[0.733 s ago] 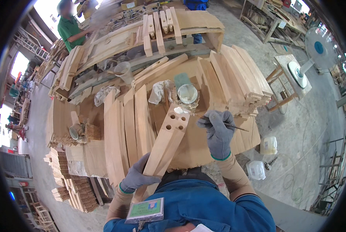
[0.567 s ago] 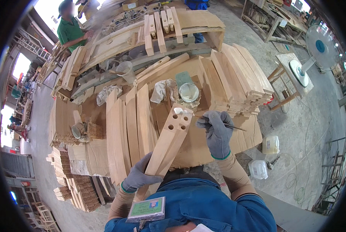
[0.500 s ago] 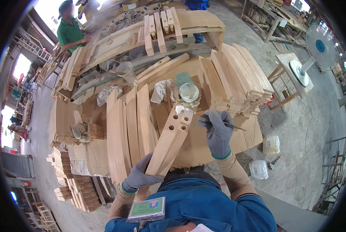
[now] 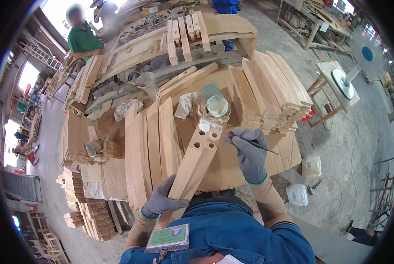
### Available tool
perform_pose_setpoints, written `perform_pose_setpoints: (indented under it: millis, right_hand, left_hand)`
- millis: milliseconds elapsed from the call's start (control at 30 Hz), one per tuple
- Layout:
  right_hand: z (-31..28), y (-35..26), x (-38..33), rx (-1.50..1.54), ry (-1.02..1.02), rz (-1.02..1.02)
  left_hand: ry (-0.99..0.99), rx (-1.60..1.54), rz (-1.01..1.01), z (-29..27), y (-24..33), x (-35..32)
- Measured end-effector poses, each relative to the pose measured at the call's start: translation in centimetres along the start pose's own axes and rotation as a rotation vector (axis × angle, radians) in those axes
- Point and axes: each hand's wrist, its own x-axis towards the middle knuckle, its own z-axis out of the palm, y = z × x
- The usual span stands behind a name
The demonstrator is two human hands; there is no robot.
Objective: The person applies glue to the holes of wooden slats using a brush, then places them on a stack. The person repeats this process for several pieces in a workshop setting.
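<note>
My left hand, in a grey glove, is wrapped round a pale wooden piece with a lengthwise seam, tilted up away from me. Several round holes show in its far end, and white glue lies at the far-left hole. Gloved in grey too, my right hand pinches a thin dark stick just right of that end, apart from the wood. Beyond the piece stands an open tub of whitish glue.
Wooden pieces lie left of my work and are stacked at right on the cardboard. White rags lie near the tub. A fan and plastic jugs are at right. A person in green stands far left.
The white glue at the far-left hole looks flatter and more spread. My right hand has shifted slightly nearer me with the stick. A dark-clothed figure now shows at the lower right.
</note>
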Motion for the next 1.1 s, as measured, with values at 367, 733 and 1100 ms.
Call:
perform_pose_setpoints:
  millis: [367, 733, 1100]
  right_hand:
    - [0.0, 0.5, -0.9, -0.203, -0.115, -0.072]
    - [1.0, 0.9, -2.1, -0.037, 0.006, 0.114]
    - [6.7, -6.1, 6.4, -0.870, -0.378, 0.201]
  left_hand:
    - [-0.002, 0.050, -0.021, -0.5, -0.6, 0.2]
    - [0.033, 0.090, -0.047, -0.8, -0.5, 0.8]
    - [0.056, 0.158, -0.046, -0.2, 0.2, 0.9]
